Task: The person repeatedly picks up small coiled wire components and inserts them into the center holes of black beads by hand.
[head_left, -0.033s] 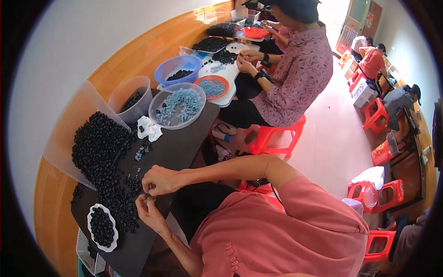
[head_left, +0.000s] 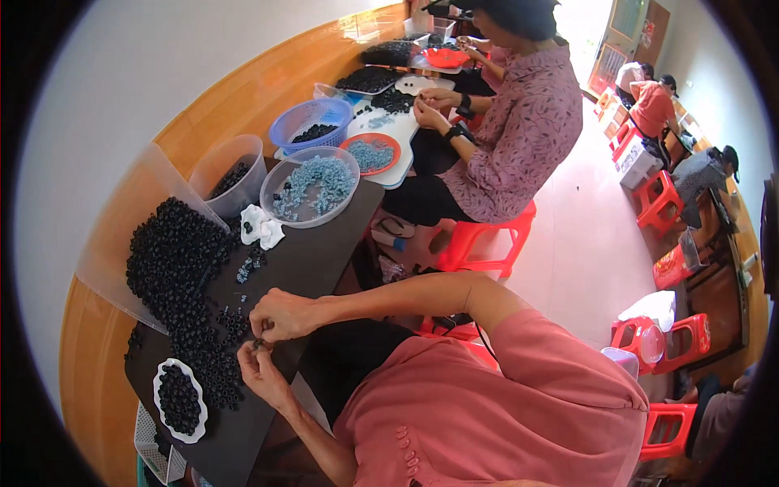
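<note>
My right hand (head_left: 284,315) and my left hand (head_left: 264,375) meet over the front edge of the dark table (head_left: 308,252). Their fingertips pinch together around a small dark piece (head_left: 259,345), mostly hidden by the fingers. Beside them spreads a large heap of small black ring-shaped parts (head_left: 174,252), spilling from a tipped clear plastic bin (head_left: 109,252). Close to my left hand, a white scalloped dish (head_left: 202,415) holds more black parts. Several pale blue bits (head_left: 243,274) lie just beyond my right hand.
A clear round bowl (head_left: 354,193) of pale blue pieces, a clear tub (head_left: 243,174) and a crumpled white cloth (head_left: 261,227) stand farther along the table. A co-worker (head_left: 519,138) sits past them on a red stool (head_left: 499,243). Below the near end hangs a white basket (head_left: 162,463).
</note>
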A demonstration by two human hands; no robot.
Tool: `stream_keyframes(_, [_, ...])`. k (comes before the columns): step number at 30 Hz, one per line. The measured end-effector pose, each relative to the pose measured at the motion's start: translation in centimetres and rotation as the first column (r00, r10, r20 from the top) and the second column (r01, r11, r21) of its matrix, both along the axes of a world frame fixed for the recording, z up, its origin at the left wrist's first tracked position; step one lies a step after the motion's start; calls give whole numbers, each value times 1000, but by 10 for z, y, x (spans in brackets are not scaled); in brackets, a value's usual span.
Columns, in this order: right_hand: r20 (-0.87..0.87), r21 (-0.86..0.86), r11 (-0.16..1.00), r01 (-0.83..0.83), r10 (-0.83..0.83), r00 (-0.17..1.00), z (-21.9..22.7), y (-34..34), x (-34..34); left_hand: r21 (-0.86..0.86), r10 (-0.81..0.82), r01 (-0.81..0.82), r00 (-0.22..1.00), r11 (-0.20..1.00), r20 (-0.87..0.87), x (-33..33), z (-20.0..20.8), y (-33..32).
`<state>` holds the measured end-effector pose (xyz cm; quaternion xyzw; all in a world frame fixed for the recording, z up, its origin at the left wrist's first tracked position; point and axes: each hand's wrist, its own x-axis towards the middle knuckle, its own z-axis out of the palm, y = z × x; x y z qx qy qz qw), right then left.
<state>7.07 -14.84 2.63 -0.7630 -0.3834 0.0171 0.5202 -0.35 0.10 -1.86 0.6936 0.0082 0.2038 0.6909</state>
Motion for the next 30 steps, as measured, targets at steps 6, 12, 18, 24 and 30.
stream_keyframes(6, [-88,61,993,105,-100,991,1,-15,-8,52,20,-19,1000,998,-11,0,1,0])
stream_keyframes(12, [-134,47,992,121,-114,984,2,-23,-12,1,-3,3,1000,1000,13,3,-2,0])
stream_keyframes(18, [-193,29,991,130,-122,973,-8,-23,-7,4,5,-5,1000,1000,10,4,-1,0])
stream_keyframes(24, [-221,8,990,139,-133,966,-11,-22,-2,0,11,-11,1000,1000,5,6,-1,0])
stream_keyframes(30, [-292,18,993,115,-104,951,-8,-25,-3,50,17,-17,1000,999,-1,3,1,-1])
